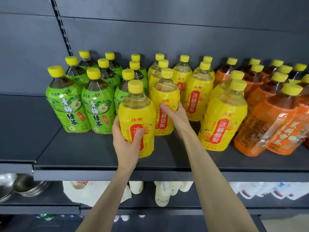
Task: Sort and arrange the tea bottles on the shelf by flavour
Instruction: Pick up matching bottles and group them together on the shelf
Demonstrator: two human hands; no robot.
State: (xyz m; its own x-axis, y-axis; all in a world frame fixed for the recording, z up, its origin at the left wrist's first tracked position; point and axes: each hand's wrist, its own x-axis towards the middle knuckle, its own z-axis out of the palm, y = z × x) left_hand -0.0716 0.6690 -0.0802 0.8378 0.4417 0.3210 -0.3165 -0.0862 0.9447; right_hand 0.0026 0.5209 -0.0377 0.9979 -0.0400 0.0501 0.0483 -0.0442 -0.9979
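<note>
Yellow-labelled front bottle (136, 114) gripped in left hand (127, 143); right hand (175, 118) clasps rear bottle (164, 92) (seemingly standing).

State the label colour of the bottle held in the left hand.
The bottle has a yellow label; head view.

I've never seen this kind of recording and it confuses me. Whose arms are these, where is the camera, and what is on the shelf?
There is no machine here. A person wears one wide-angle camera on the head, so you look forward and down along their own bare arms. The dark shelf holds tea bottles with yellow caps, grouped by label colour: green bottles on the left, yellow bottles in the middle and orange bottles on the right. The left hand grips the front yellow bottle. The right hand holds a second yellow bottle just behind it.
</note>
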